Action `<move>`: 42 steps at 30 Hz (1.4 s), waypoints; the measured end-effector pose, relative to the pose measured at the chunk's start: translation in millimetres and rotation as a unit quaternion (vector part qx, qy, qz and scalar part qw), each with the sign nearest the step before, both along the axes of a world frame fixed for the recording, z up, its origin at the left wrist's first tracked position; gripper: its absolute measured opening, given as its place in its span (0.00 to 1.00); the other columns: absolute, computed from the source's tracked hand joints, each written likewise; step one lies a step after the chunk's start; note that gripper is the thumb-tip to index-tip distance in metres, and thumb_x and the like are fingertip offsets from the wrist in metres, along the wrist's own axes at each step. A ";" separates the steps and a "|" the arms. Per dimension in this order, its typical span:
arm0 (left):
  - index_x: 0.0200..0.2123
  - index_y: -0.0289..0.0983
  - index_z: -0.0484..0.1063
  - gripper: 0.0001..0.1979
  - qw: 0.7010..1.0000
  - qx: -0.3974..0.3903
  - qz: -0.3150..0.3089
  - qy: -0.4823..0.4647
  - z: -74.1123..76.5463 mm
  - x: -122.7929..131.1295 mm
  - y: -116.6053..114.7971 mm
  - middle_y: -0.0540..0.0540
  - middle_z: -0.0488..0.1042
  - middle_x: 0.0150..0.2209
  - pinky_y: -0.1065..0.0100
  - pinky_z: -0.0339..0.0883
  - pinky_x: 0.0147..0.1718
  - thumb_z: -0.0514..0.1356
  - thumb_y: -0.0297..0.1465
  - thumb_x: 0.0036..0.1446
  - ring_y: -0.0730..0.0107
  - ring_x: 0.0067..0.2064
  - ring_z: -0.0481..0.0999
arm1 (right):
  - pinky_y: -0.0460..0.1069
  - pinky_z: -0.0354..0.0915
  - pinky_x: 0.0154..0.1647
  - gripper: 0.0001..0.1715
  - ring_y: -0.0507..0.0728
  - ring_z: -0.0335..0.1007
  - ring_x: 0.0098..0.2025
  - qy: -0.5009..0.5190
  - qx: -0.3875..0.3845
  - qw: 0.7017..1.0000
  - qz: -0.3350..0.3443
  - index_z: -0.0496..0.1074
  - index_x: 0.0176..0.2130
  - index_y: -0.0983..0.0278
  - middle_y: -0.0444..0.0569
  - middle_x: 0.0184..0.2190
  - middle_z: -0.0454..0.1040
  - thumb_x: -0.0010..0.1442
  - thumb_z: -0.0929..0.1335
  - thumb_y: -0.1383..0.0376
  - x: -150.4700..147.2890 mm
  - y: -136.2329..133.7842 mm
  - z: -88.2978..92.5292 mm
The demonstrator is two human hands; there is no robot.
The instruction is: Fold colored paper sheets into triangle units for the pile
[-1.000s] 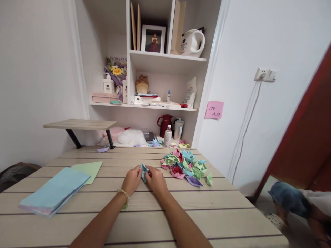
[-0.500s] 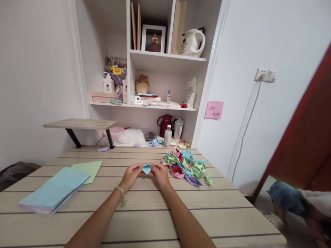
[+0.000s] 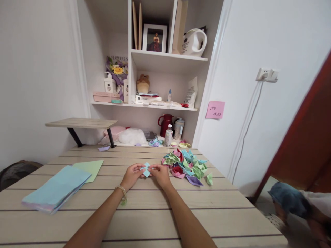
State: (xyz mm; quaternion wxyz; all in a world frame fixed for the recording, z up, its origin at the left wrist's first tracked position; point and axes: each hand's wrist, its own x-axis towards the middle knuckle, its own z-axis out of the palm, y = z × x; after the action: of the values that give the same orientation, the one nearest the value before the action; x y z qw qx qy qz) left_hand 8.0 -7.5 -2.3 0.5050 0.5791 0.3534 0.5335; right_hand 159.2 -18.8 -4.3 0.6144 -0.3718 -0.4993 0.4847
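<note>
A small folded piece of light blue paper (image 3: 146, 170) is held between both hands, just above the middle of the table. My left hand (image 3: 132, 176) pinches its left side, and my right hand (image 3: 160, 174) pinches its right side. The paper shows a diamond-like outline with points up and down. Close to my right hand lies a heap of folded paper boats (image 3: 184, 163) in green, pink, red and blue. A purple boat (image 3: 194, 181) and a light green folded piece (image 3: 209, 178) lie at the heap's near right edge.
To the left lie a stack of blue paper sheets (image 3: 60, 187) and a green sheet (image 3: 91, 168). A small raised shelf (image 3: 81, 123) stands at the back left. Behind the table are a bottle (image 3: 168, 136) and a red jug (image 3: 165, 124). Another person (image 3: 292, 199) is at the far right.
The blue paper has gone from a boat-like folded shape to a flatter diamond with a point now showing above the fingers. Both hands keep their grip in nearly the same place.
</note>
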 end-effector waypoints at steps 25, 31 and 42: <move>0.28 0.31 0.76 0.15 0.997 -0.008 -0.029 0.067 14.8 -8.7 -5.8 0.45 0.77 0.26 0.68 0.67 0.31 0.61 0.39 0.43 0.68 0.27 0.73 | 0.52 0.68 0.31 0.23 0.57 0.71 0.25 -0.010 0.004 0.999 0.041 0.73 0.23 0.68 0.47 0.21 0.74 0.36 0.72 0.50 9.3 -0.9 8.3; 0.28 0.33 0.75 0.14 0.996 0.049 -0.007 0.070 15.1 -5.0 -8.8 0.45 0.76 0.26 0.70 0.67 0.28 0.59 0.39 0.46 0.68 0.26 0.73 | 0.50 0.69 0.26 0.23 0.55 0.70 0.23 0.005 0.010 1.000 0.015 0.71 0.26 0.67 0.48 0.21 0.74 0.38 0.71 0.50 3.0 -2.2 6.0; 0.38 0.30 0.71 0.22 0.998 -0.043 -0.025 0.023 6.4 -2.3 -6.6 0.39 0.77 0.32 0.68 0.69 0.28 0.64 0.36 0.39 0.65 0.30 0.75 | 0.47 0.64 0.21 0.25 0.51 0.65 0.18 -0.046 0.025 0.998 -0.020 0.71 0.35 0.69 0.43 0.16 0.70 0.38 0.72 0.56 6.1 2.5 -1.8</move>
State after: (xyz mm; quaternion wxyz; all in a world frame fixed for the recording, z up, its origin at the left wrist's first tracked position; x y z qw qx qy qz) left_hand 5.7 -14.2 4.2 0.5349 0.5775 0.3728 0.4914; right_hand 165.3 -16.3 -6.0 0.6094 -0.3883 -0.5316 0.4419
